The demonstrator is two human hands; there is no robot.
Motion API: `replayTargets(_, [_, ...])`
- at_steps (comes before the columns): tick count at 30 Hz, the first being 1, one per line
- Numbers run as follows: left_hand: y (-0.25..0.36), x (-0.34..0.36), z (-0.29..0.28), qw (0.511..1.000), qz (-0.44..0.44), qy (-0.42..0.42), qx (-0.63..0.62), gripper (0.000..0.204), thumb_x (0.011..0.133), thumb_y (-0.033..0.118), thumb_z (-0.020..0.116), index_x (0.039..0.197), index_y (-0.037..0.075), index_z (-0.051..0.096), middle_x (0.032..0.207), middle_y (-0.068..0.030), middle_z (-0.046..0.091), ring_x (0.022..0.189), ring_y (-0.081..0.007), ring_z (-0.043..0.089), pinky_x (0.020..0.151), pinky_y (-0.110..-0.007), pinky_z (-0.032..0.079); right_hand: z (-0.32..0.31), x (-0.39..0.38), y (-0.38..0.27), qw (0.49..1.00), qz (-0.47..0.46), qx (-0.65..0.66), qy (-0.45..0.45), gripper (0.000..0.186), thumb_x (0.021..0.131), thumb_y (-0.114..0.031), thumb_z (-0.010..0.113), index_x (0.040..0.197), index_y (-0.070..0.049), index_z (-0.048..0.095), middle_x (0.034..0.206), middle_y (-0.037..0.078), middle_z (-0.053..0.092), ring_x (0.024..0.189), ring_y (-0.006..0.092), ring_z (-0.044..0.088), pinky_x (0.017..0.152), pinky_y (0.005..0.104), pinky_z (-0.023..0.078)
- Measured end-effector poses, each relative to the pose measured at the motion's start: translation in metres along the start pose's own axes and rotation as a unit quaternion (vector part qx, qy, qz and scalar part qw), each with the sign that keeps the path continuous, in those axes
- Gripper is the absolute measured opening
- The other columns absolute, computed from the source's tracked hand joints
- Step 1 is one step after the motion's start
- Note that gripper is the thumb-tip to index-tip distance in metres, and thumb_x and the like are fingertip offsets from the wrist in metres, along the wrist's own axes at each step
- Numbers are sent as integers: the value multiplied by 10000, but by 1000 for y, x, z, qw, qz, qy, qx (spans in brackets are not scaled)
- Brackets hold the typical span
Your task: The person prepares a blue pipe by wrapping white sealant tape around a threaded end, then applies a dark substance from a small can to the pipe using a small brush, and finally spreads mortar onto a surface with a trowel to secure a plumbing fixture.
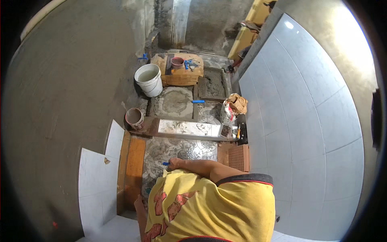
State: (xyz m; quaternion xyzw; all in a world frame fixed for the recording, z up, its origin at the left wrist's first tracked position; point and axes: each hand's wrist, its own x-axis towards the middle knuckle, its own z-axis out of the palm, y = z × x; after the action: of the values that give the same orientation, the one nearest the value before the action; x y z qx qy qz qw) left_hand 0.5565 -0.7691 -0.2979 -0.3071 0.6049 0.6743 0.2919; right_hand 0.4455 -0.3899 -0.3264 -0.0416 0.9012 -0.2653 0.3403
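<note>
One blue tool [165, 163], gripped in right hand [174, 163], nearer left edge of tiled floor [197, 150]. Left hand hidden, can't tell its state. Likely floor-level tool work; next move needs steady grip.

- Blue object [165, 163] at the right hand [175, 163]
- Grey-and-white patterned floor tiles [155, 152] around the hand
- Yellow shirt [225, 205], red print, black-and-red trim, just behind the hand
- Orange-brown board [136, 159] left of it
- White bucket [152, 86] beyond it
- Reddish-brown gridded tile [238, 157] right of it
</note>
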Motion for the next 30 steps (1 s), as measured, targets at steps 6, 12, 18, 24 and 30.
replayTargets(6, [28,59,29,843,447,-46,296,250,968,236,622,1137,53,604,1125,-151,623,989,-286,632,821,-383,525,-22,-9,-43,969,-97,178,143,370,883,-334,510,941,-21,699,820,232,674,730,365,665,681,466,524])
replayTargets(12, [153,-16,156,918,83,-104,-374,671,958,541,586,1451,123,409,1109,-120,591,938,-252,589,801,-372,503,-83,-85,-143,904,-185,382,46,241,831,-143,682,1040,-31,640,854,151,692,730,294,656,679,410,523])
replayTargets(18, [176,4,186,959,15,-169,-226,526,965,598,533,1046,79,552,862,-41,581,740,-191,566,651,-316,487,-110,-84,-133,916,-242,280,154,263,816,-163,721,1031,-27,655,905,192,701,838,336,682,751,416,527])
replayTargets(24, [142,67,131,906,-32,-136,-400,278,1004,366,593,870,155,472,671,17,454,527,-91,416,449,-218,357,-316,-26,16,964,-75,-40,251,257,824,-189,669,1036,-51,721,942,208,711,824,374,679,761,438,546])
replayTargets(30, [126,-32,175,897,238,273,253,145,977,262,617,985,136,547,834,-18,513,693,-132,512,541,-232,432,-641,-59,259,690,-6,297,659,302,870,-267,625,830,16,722,742,200,699,697,257,697,665,396,539])
